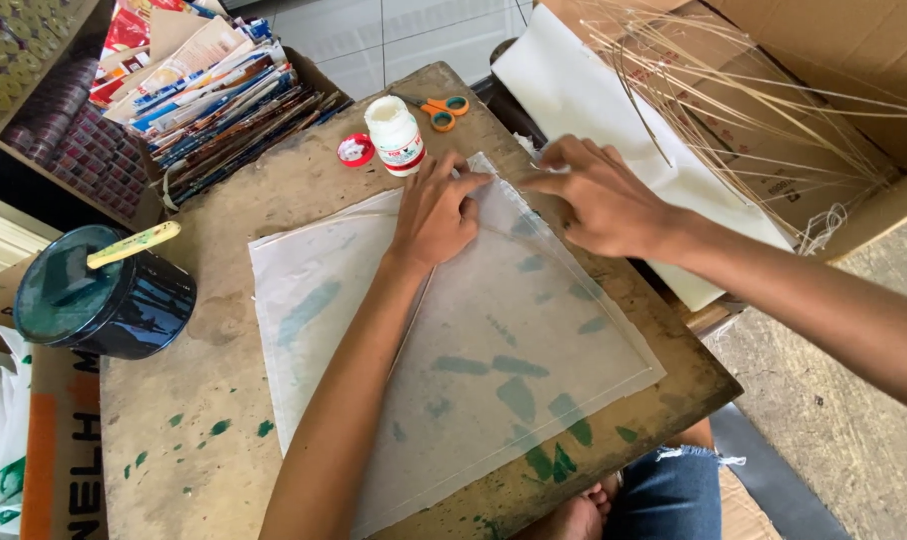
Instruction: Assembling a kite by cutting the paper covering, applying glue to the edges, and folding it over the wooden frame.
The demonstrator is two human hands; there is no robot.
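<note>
My left hand [436,212] lies flat and my right hand [599,196] pinches the thin paper sheet [494,350]'s top edge, near the glue bottle [395,135].

We press our left hand [436,212] flat on a thin translucent paper sheet [494,350] spread over the wooden desk [224,420], while our right hand [599,195] pinches its upper edge. A white glue bottle [395,135] stands just beyond our fingers, orange scissors [442,110] behind it, a dark paint tin [104,295] at left.

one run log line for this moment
left hand: pressing translucent paper sheet | right hand: pinching sheet's top edge | glue bottle: open, beside
</note>
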